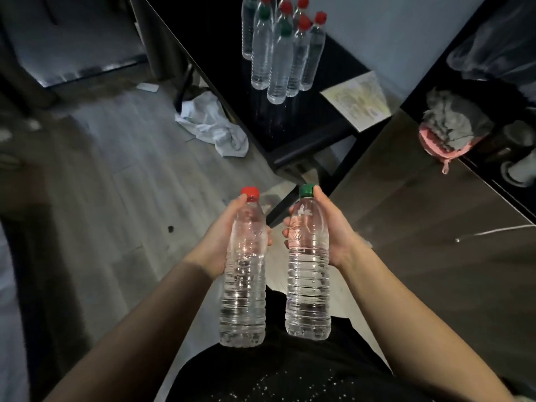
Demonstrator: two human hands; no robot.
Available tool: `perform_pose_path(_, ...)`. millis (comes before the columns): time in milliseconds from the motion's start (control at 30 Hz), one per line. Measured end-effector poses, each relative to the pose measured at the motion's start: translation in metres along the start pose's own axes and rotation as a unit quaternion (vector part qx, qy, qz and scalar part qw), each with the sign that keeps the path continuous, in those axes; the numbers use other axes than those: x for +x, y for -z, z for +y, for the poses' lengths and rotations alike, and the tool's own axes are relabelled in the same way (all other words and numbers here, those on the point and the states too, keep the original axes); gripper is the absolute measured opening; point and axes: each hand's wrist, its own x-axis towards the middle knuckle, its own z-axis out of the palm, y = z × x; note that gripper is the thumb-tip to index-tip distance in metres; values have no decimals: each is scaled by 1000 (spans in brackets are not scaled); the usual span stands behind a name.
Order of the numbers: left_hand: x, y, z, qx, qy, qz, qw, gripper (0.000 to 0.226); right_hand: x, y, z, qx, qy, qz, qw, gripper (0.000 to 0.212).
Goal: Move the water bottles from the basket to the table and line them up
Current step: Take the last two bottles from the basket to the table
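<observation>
A red-capped water bottle (245, 274) is gripped around its upper body by the left hand (216, 245), fingers curled round it. A green-capped water bottle (309, 285) is gripped likewise by the right hand (335, 233). Both are held side by side, not touching, in the air short of the black table (226, 68). A cluster of capped bottles (278, 59) is stood on the table, beside a printed sheet (359, 103). A crumpled white cloth (214, 126) is seen on the floor just left of the table.
</observation>
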Motion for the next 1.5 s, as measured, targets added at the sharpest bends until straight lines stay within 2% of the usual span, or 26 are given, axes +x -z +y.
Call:
perform_pose_path(233, 85, 29, 115, 12, -24, 56, 998, 53, 119, -43, -79, 7, 1, -2, 1000, 58)
perform_pose_path(333, 117, 36, 166, 16, -74, 27, 997, 40, 163, -65, -125, -9, -15, -12, 1000, 55)
perform_pose_path(467, 154, 40, 215, -47, -74, -9, 996, 30, 211, -84, -174, -39, -14, -20, 999, 55)
perform_pose_path(567, 179, 45, 245, -102, -60, -64, 991, 41, 236, -96, -200, -51, 0, -15, 999, 54)
perform_pose_path(700, 213, 48, 277, -135, -43, -84, 986, 47, 258, -105, -230, -49, 16, 7, 999, 55)
perform_pose_path(900, 257, 41, 333, -14, -52, -104, 993, 43, 290, -115, -269, -61, 86, 30, 994, 54)
perform_pose_path(1033, 280, 29, 381, 126, -73, -50, 988, 47, 315, -129, -288, -43, 131, 58, 989, 54)
perform_pose_path(1133, 301, 23, 421, 192, -79, -48, 977, 49, 341, -143, -298, -14, 163, 96, 982, 54)
perform_pose_path(1333, 364, 37, 497, 313, -133, -88, 936, 41, 386, -182, -320, -4, 244, 206, 948, 53)
perform_pose_path(1433, 392, 42, 525, 363, -158, -83, 914, 29, 405, -200, -330, -42, 301, 253, 918, 35)
perform_pose_path(1500, 402, 39, 541, 424, -194, -93, 880, 13, 414, -212, -336, -82, 331, 278, 898, 26)
